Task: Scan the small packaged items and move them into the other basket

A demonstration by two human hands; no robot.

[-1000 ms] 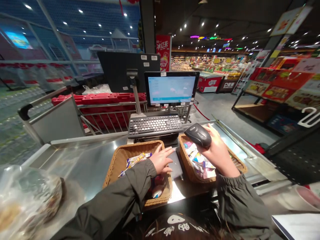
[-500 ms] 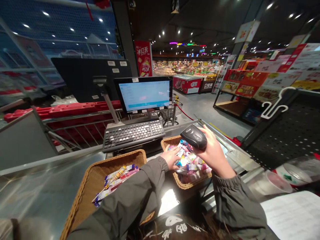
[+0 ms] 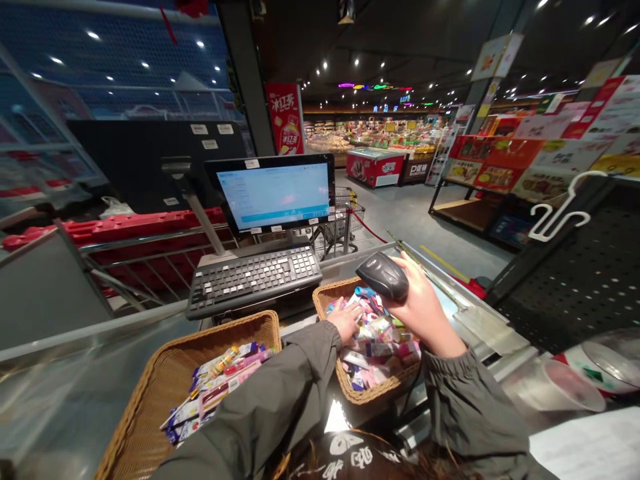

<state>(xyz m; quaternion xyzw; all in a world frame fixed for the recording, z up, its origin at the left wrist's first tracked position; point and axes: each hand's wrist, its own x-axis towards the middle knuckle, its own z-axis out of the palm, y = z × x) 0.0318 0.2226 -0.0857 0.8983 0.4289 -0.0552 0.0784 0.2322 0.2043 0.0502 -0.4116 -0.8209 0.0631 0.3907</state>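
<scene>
My right hand grips a black barcode scanner, held above the right wicker basket. That basket is full of small colourful wrapped snacks. My left hand reaches into the same basket, its fingers down among the packets near the far left rim; I cannot see whether it holds one. The left wicker basket sits nearer to me on the steel counter, with several long snack packets lying in it.
A black keyboard and a lit till screen stand behind the baskets. A steel rail and red crates run to the left. A black pegboard rack rises at the right, with a clear cup and a paper sheet below.
My left hand left the left basket, crossed over and went into the right basket's snacks. The scanner stayed in my right hand, and my view swung to the right.
</scene>
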